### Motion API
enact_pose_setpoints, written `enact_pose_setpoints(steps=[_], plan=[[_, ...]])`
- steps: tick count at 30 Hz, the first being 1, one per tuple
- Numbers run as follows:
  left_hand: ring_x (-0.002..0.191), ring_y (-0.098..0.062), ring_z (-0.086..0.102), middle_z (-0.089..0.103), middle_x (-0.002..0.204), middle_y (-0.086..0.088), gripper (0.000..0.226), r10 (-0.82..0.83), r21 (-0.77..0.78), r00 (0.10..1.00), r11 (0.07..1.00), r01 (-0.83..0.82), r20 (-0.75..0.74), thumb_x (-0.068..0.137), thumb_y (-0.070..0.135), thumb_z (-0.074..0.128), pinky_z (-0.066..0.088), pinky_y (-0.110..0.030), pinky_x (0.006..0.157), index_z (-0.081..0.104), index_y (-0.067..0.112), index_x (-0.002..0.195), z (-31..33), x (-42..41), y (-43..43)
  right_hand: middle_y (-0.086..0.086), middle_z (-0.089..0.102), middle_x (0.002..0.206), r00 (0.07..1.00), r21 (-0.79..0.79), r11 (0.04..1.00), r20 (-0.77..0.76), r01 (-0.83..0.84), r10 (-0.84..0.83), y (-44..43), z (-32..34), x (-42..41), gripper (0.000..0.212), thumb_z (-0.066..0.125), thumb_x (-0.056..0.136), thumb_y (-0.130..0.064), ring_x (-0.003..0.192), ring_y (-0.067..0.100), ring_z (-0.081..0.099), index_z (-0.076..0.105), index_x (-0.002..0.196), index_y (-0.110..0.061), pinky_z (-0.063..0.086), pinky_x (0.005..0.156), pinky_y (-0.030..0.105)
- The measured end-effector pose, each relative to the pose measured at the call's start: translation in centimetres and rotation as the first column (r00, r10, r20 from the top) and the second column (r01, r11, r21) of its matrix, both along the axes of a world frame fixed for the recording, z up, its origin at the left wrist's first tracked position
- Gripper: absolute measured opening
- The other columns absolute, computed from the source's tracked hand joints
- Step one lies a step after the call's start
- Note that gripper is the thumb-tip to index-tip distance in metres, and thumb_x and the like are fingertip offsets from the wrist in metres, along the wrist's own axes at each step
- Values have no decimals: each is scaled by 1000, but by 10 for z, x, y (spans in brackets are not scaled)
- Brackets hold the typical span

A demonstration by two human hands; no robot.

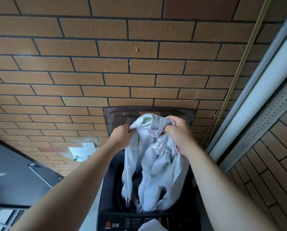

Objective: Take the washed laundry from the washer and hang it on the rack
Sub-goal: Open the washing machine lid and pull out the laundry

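From the head view, the dark top-loading washer point(117, 217) carries a red flame logo and the word "CHIGO" on its glossy front panel; the smaller print beside it is too fine to read. Its tinted see-through lid point(114, 117) stands raised against the rough tan brick wall point(106, 67). Both hands are clenched on the laundry point(156, 165), a thin, crumpled, pale cloth with faint green and pink print. The left hand point(121, 135) pinches one edge and the right hand point(177, 132) bunches a fold. The cloth is lifted high, with its lower folds trailing into the drum. A white wall socket point(88, 145) sits to the left.
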State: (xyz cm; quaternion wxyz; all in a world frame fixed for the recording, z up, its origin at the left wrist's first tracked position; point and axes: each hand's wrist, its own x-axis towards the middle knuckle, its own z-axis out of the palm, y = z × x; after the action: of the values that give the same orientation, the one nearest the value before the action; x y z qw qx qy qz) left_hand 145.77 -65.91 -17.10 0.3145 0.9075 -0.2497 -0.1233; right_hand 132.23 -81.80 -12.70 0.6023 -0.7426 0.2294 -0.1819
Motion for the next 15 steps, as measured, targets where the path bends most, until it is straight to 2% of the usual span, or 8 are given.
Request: enact_pose_setpoints(steps=[2, 4, 6, 8, 9, 12, 14, 15], plan=[[73, -27, 52, 55, 73, -2, 33, 31, -22, 999, 999, -31, 17, 102, 32, 46, 32, -32, 57, 49, 12, 76, 1, -2, -1, -2, 70, 78, 997, -117, 993, -83, -18, 8, 1, -2, -1, 22, 77, 63, -16, 75, 19, 65, 68, 83, -19, 51, 65, 33], [68, -26, 50, 52, 67, 1, 34, 14, -41, 997, 999, -11, 71, 100, 30, 47, 30, -32, 54, 45, 14, 70, 10, -3, -4, -7, 71, 98, 975, -225, 966, -207, -126, 79, -3, -7, 0, 50, 84, 57, -38, 91, 17, 67, 64, 101, -30, 55, 79, 39], [63, -22, 48, 50, 62, 3, 35, -59, -63, 986, 996, 69, 157, 95, 28, 55, 29, -28, 50, 42, 18, 64, 27, -7, -9, -17, 59, 129, 910, -252, 906, -330, -341, 250, -4, -11, -1, 97, 89, 55, -47, 114, 7, 59, 41, 139, -42, 51, 97, 36], [65, -20, 54, 57, 66, 3, 19, -157, -58, 952, 982, 178, 263, 85, 24, 63, 32, -26, 52, 55, 20, 69, 45, -12, -15, -22, 53, 138, 853, -235, 841, -338, -487, 399, -2, -17, -1, 122, 91, 54, -47, 124, -1, 52, 16, 150, -49, 43, 106, 29], [68, -16, 57, 61, 71, 6, 4, -199, -83, 937, 969, 231, 287, 80, 20, 66, 35, -22, 53, 63, 22, 78, 55, -16, -18, -22, 55, 136, 850, -241, 828, -303, -506, 432, -1, -21, 0, 121, 92, 55, -45, 124, -3, 52, 18, 150, -49, 42, 107, 27], [76, -2, 57, 61, 83, 17, 36, -270, -216, 950, 929, 299, 153, 72, 4, 62, 41, -7, 58, 68, 21, 103, 69, -24, -21, -18, 65, 119, 877, -283, 838, -277, -466, 394, 7, -26, 1, 84, 90, 63, -42, 112, -5, 57, 47, 135, -39, 47, 94, 20], [80, -1, 58, 60, 91, 17, 46, -321, -273, 944, 905, 328, 70, 70, -6, 56, 44, -7, 61, 64, 19, 109, 69, -26, -18, -16, 71, 89, 899, -299, 867, -315, -399, 305, 12, -27, 2, 33, 84, 70, -42, 86, -2, 63, 67, 97, -33, 50, 76, 22], [83, -2, 58, 60, 94, 15, 51, -320, -280, 945, 903, 326, 65, 69, -9, 55, 45, -9, 62, 62, 19, 111, 65, -26, -17, -14, 69, 74, 919, -297, 892, -305, -341, 250, 13, -27, 2, 18, 81, 74, -40, 74, 1, 61, 69, 81, -28, 47, 67, 24]])
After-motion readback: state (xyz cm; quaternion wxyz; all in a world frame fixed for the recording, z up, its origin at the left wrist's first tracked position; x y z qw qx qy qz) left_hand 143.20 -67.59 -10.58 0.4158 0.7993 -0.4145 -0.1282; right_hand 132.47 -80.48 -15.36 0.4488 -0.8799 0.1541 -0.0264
